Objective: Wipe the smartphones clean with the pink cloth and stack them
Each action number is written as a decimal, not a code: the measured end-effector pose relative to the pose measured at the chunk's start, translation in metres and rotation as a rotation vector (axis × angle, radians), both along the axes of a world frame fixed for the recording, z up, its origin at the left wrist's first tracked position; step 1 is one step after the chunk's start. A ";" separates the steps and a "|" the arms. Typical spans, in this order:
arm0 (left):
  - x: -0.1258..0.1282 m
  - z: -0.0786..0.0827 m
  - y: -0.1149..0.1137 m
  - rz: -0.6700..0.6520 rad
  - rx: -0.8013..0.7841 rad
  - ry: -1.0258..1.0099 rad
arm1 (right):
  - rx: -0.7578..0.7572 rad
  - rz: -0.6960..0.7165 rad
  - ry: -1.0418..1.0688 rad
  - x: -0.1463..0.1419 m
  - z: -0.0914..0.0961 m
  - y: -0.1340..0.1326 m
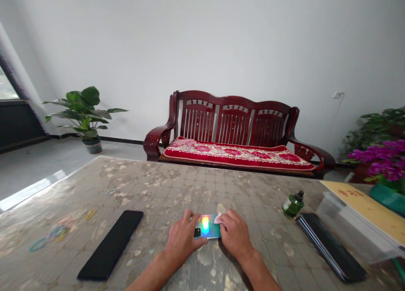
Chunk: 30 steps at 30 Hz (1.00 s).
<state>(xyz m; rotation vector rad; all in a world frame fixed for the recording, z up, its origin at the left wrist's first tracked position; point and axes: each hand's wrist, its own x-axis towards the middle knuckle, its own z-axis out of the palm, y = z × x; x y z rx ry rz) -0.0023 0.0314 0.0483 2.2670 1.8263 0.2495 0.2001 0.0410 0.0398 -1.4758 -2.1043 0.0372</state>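
Note:
A shiny blue-green phone (210,229) lies sideways between my hands, its back facing up with a rainbow glare and a dark camera patch at the left end. My left hand (183,234) grips that left end, thumb along the near edge and fingers at the far edge. At the right end, my right hand (236,232) is closed on a small pale pink cloth (218,218), which touches the phone's back. The right fingertips are partly hidden behind the hand.
Black phones lie to the left (110,245) and right (330,246) on the patterned tablecloth (177,185). Coloured hair ties (58,232) are at far left. A green bottle (293,204) stands near a clear plastic box (344,227). Behind the table is a wooden bench (234,122).

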 end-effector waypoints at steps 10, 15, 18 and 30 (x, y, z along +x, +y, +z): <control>0.000 -0.002 -0.001 0.000 0.023 0.002 | 0.019 -0.003 0.024 -0.002 0.003 0.000; 0.000 -0.001 0.000 0.002 0.003 0.001 | 0.052 0.015 0.019 -0.004 0.001 0.000; 0.001 0.000 0.000 0.006 -0.009 0.006 | 0.078 0.112 0.042 -0.009 -0.001 -0.003; 0.001 0.003 -0.002 0.019 -0.018 0.000 | 0.045 0.075 0.011 -0.008 0.001 0.000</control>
